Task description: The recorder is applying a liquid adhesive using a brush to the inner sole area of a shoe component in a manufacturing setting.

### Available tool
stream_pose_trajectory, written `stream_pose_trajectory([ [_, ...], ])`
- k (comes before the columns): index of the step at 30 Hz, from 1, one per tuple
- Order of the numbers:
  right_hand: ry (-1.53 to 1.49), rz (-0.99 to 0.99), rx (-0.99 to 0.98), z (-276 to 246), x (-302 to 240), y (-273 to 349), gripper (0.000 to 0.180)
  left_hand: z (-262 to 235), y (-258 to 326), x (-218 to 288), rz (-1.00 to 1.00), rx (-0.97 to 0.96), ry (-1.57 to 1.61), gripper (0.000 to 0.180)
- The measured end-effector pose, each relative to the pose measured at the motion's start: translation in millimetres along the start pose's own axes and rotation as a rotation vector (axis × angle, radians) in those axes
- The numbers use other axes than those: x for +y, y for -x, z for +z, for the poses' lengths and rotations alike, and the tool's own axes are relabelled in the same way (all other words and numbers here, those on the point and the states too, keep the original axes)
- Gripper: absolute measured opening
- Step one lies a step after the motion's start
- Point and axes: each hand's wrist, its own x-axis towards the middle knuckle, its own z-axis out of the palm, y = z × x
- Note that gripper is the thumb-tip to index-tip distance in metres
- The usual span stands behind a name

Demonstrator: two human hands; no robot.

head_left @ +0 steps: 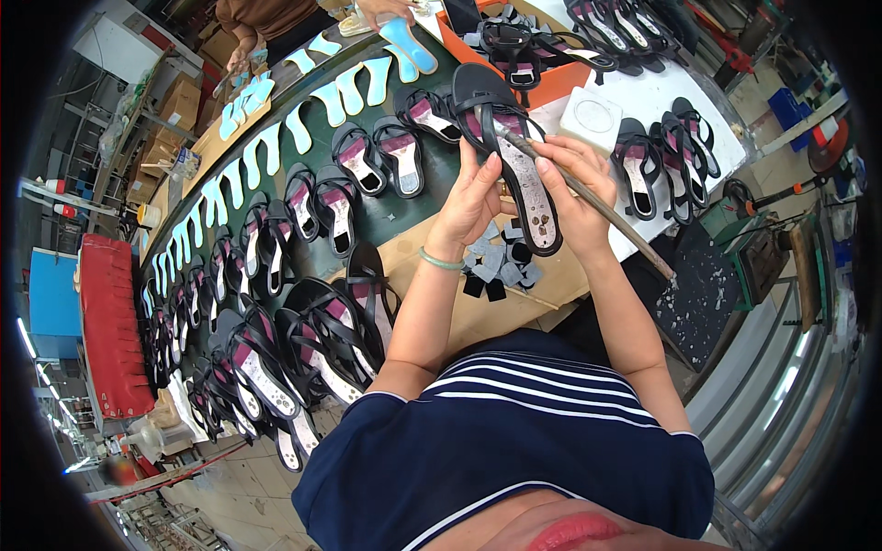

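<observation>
My left hand, a pale green bangle on its wrist, grips a black strappy sandal from its left side. The sandal is raised over the bench, toe end away from me, with its pale insole showing. My right hand is closed around a long brown rod and also lies against the sandal's right edge. The rod's far end reaches over the insole by the straps; whether it touches them I cannot tell. Below the sandal are grey and black small pads on a tan board.
Rows of similar sandals and pale blue-white insole pieces cover the green table. An orange box holds more straps. A white square block stands at right. Across the table, another person's hand touches an insole.
</observation>
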Motion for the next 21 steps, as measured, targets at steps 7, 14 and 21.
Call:
stream_pose_trajectory([
  [7, -0.005, -0.030, -0.027, -0.6, 0.0, -3.1, 0.020, 2.2, 0.5, -0.4, -0.020, -0.021, -0.007, 0.062],
  [14, -0.090, 0.014, -0.174, -21.1, 12.1, -25.1, 0.018, 1.9, 3.2, 2.9, -0.036, -0.044, -0.029, 0.060],
  [21, -0.071, -0.034, -0.322, -48.3, 10.1, -49.6, 0.015, 0.0, 3.4, 4.8, -0.082, -0.105, 0.016, 0.074],
])
